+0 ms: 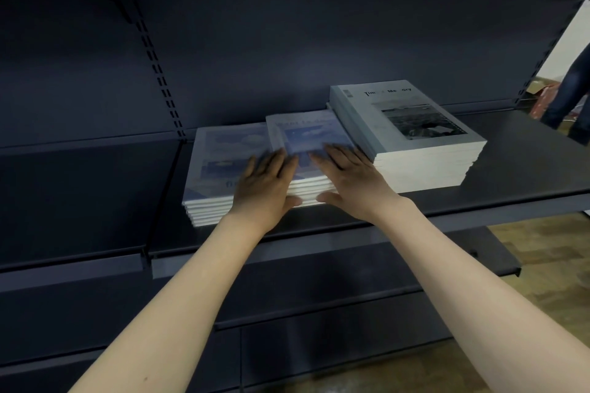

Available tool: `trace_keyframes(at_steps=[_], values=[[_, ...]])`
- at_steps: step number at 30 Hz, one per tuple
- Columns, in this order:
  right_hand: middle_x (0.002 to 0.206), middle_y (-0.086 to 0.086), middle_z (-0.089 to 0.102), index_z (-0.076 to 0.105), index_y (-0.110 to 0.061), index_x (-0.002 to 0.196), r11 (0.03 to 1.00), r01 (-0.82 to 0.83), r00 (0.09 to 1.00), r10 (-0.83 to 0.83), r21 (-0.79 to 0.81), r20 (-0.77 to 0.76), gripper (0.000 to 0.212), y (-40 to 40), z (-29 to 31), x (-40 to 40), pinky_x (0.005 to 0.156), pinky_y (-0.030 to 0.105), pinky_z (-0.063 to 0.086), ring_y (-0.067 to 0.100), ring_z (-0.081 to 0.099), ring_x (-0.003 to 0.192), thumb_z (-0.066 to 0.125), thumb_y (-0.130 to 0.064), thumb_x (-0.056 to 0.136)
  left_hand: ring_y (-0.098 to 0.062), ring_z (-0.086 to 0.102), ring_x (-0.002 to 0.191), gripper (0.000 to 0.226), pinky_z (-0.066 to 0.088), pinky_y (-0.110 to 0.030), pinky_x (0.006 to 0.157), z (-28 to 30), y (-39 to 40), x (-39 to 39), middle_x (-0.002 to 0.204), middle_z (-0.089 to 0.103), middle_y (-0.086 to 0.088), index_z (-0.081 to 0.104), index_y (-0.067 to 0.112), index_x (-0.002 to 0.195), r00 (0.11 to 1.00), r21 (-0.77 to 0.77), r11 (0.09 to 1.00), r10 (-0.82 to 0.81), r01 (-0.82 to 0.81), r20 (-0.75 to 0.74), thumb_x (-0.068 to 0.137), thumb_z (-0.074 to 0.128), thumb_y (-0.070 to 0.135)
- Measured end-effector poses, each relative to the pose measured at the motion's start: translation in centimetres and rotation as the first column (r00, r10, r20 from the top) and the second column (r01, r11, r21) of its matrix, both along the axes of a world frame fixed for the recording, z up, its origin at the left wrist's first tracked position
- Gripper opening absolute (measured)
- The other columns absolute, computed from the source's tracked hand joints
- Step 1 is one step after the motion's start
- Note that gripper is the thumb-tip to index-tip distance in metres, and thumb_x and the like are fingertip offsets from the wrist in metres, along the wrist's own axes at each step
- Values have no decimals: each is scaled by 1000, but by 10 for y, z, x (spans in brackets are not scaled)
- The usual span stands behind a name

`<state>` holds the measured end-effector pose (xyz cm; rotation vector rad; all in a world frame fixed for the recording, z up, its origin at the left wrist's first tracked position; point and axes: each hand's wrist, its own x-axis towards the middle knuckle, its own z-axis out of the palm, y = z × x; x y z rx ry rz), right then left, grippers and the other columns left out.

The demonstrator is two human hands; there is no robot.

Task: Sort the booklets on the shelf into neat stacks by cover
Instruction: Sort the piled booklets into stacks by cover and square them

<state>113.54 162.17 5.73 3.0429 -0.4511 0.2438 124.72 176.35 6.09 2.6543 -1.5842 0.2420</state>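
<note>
The scene is dim overall. The dark shelf [526,150] and its back panel absorb most light, with a soft brighter patch on the panel above the grey stack [415,137]. That stack is the sharpest item; its cover title is partly washed out by glare. Left of the grey stack, the fingers [271,163] and the blue covers beneath them show motion blur. Wide-angle distortion bends the uprights and shelf edges toward the frame borders.

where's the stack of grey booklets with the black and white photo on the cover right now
In the head view, the grey stack sits on the shelf right of centre, rightmost of three stacks, beside the middle blue-cover stack under both hands.
</note>
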Motion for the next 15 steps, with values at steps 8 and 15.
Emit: trace_keyframes(at_steps=[8, 15], values=[[158, 4, 0, 2, -28, 149, 1000, 6, 1000, -6, -1, -3, 75, -1, 0, 1, 116, 36, 1, 21, 0, 144, 44, -51, 92, -21, -1, 144, 76, -8, -38, 114, 2, 1, 3, 157, 1, -3, 1, 19, 149, 999, 4, 1000, -29, 29, 25, 92, 39, 53], [158, 3, -2, 0, -30, 149, 999, 19, 1000, -19, 29, -13, 75, 0, 1, 0, 115, 34, -1, 21, -1, 144, 43, -52, 92, -19, -2, 144, 76, -10, -33, 113, -1, 1, 5, 157, -1, -2, 2, 21, 149, 999, -9, 1000, -30, 30, -44, 91, 37, 56]])
